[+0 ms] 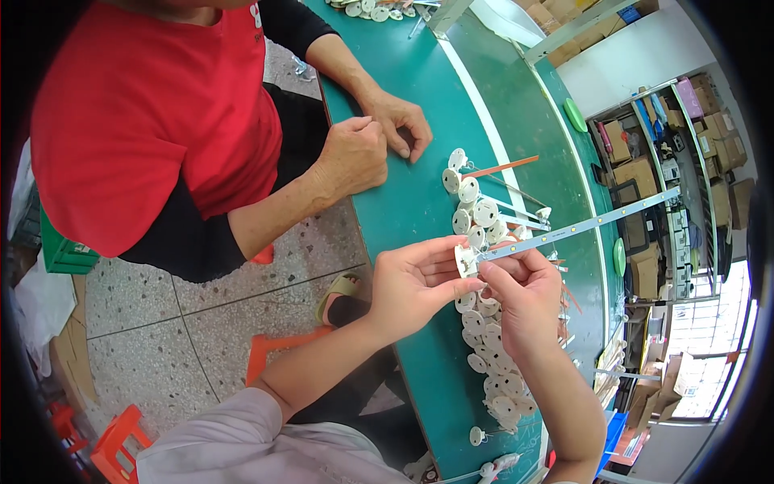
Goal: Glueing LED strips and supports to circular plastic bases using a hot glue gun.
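Observation:
Between the thumb and fingers of my left hand (411,290) is a small white round plastic cap (466,260), held on edge. My right hand (528,302) pinches the near end of a long, narrow LED strip (597,223), pale with small yellowish squares along it. The strip slants up and away to the right. Its near end lies close to the cap, and my fingertips hide whether the two are joined. Beneath and around both hands, many white round caps (485,213) lie in a long heap, some with strips attached.
A green worktable (403,218) runs away from me. Across its left edge a person in a red top rests both hands, the nearer one a fist (355,157). Orange stools (121,444) stand on the speckled floor. Shelves with cardboard boxes (637,177) line the right side.

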The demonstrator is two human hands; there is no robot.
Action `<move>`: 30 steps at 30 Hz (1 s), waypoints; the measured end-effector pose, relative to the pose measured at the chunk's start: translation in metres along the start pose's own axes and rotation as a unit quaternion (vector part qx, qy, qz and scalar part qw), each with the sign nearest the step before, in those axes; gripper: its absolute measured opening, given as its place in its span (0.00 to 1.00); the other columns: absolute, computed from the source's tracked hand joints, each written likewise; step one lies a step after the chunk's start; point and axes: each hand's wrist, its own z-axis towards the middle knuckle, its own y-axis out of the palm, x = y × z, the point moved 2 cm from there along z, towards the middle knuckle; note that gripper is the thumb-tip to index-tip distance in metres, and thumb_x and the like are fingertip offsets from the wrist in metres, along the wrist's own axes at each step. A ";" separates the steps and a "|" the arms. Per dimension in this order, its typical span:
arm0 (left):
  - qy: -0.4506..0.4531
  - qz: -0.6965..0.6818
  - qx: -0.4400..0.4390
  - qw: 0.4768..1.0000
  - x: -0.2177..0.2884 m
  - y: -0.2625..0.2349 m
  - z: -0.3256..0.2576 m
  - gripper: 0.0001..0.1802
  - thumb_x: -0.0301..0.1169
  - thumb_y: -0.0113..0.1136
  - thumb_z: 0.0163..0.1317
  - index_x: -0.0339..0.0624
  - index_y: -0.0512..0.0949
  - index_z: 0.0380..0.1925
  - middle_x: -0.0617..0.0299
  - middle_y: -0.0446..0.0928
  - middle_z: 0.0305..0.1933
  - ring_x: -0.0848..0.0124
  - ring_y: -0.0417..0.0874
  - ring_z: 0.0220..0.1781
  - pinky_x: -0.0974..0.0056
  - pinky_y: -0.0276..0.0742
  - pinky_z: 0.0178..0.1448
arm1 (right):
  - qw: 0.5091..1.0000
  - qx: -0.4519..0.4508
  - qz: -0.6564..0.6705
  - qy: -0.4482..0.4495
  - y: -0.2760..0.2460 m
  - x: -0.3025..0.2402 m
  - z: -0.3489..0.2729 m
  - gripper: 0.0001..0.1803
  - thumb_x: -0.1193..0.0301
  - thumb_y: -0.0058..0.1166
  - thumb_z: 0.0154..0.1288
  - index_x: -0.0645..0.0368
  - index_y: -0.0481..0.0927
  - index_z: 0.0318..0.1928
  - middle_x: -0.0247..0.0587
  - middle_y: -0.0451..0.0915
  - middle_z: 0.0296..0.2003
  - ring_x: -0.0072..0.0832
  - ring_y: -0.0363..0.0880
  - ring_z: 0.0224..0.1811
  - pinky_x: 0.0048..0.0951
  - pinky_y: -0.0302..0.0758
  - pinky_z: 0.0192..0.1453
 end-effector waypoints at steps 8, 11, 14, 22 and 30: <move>0.009 0.055 -0.022 0.998 -0.009 -0.014 0.020 0.28 0.14 0.68 0.60 0.24 0.73 0.61 0.47 0.82 0.54 0.66 0.86 0.54 0.62 0.84 0.59 | 0.997 0.047 -0.063 -0.017 -0.015 -0.017 0.030 0.10 0.70 0.64 0.66 0.61 0.81 0.45 0.38 0.85 0.37 0.23 0.84 0.34 0.24 0.76 0.30; 0.033 0.156 -0.011 0.987 -0.010 -0.025 0.023 0.29 0.18 0.70 0.60 0.25 0.73 0.61 0.48 0.83 0.53 0.67 0.87 0.53 0.63 0.84 0.59 | 0.995 0.089 -0.036 -0.032 -0.028 -0.028 0.043 0.10 0.68 0.64 0.67 0.60 0.81 0.44 0.37 0.84 0.37 0.23 0.84 0.35 0.23 0.77 0.32; 0.101 0.329 0.006 0.939 -0.004 -0.026 0.020 0.30 0.23 0.73 0.57 0.29 0.75 0.60 0.49 0.84 0.51 0.63 0.88 0.51 0.62 0.84 0.58 | 0.992 0.108 -0.033 -0.055 -0.051 -0.029 0.056 0.09 0.71 0.63 0.68 0.61 0.81 0.44 0.36 0.84 0.35 0.22 0.83 0.35 0.22 0.79 0.34; 0.307 0.575 0.030 0.758 -0.005 -0.034 0.002 0.23 0.29 0.75 0.48 0.41 0.83 0.48 0.58 0.82 0.41 0.56 0.80 0.47 0.53 0.78 0.50 | 0.996 0.076 -0.026 -0.047 -0.055 -0.006 0.070 0.06 0.78 0.63 0.67 0.66 0.81 0.42 0.40 0.84 0.34 0.22 0.84 0.33 0.19 0.84 0.37; 0.293 0.664 -0.036 0.687 -0.013 -0.040 0.001 0.20 0.35 0.69 0.55 0.50 0.84 0.50 0.65 0.77 0.33 0.63 0.76 0.39 0.56 0.69 0.48 | 0.990 0.077 -0.075 -0.087 -0.052 -0.004 0.066 0.07 0.77 0.64 0.66 0.65 0.81 0.42 0.39 0.84 0.33 0.22 0.85 0.33 0.20 0.83 0.37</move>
